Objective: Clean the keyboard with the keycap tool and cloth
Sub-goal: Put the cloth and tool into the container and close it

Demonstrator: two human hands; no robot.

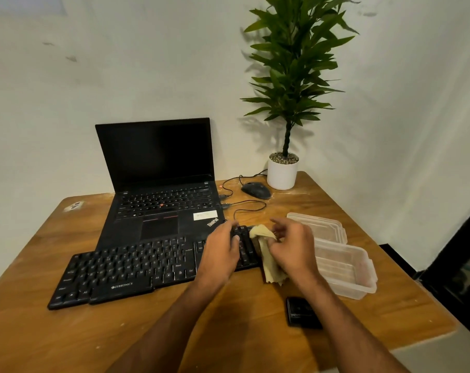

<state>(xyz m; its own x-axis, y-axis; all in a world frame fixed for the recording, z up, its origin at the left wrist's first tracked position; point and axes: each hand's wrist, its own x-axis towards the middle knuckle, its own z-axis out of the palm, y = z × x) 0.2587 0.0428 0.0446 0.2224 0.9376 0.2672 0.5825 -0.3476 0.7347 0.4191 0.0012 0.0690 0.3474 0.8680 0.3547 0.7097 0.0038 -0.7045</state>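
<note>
**Numpad wipe-down, keycap tool nowhere to be seen**

Forearms come in from the bottom edge, so starting there and going left to right. Black keyboard [126, 270] sits on the wooden table [40, 332] just in front of the laptop [158, 189]. Left hand [223, 251] rests on the numpad end, fingers loosely curved over the keys, gripping nothing. Right hand [293, 249] pinches the yellowish cloth [266, 254] between thumb and fingers, at the keyboard's right edge.

Probable risks: the dangling cloth snags a keycap, or a hard wipe pushes the board into the laptop.

Clear tub [347, 273] and its lid [320, 227] lie right of the hands; both look empty. Small black thing [301, 312] nearer the edge, can't tell what it is
</note>
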